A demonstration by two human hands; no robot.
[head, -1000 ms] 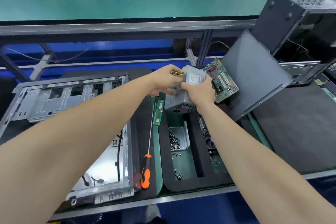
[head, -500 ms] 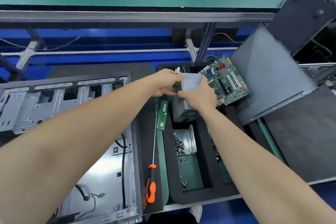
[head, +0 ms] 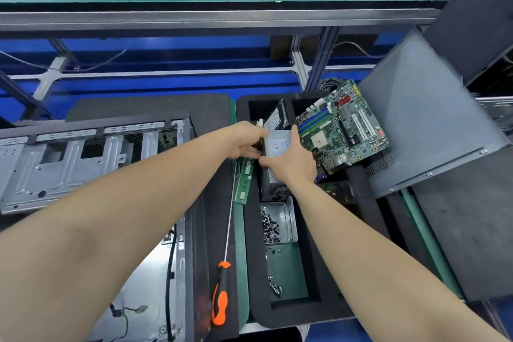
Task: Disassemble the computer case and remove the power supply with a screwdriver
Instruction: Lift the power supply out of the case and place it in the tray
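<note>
The grey power supply [head: 274, 186] stands in the left slot of a black foam tray [head: 311, 311]. My right hand [head: 291, 161] grips its top from the right, thumb across the labelled face. My left hand [head: 244, 141] holds the cable bundle with a white plug at the supply's far left corner. The opened computer case [head: 69, 164] lies at the left, its metal frame bare. An orange-handled screwdriver [head: 220, 294] with a long thin shaft lies on the mat between case and tray.
A green motherboard [head: 344, 125] leans in the tray beside a grey side panel [head: 424, 119]. A RAM stick [head: 244, 180] lies left of the tray. A metal dish [head: 286, 219] holds several screws. Another dark case [head: 477, 14] stands at top right.
Both hands have lowered the power supply into the foam tray's slot. The view has tilted down and closer to the bench.
</note>
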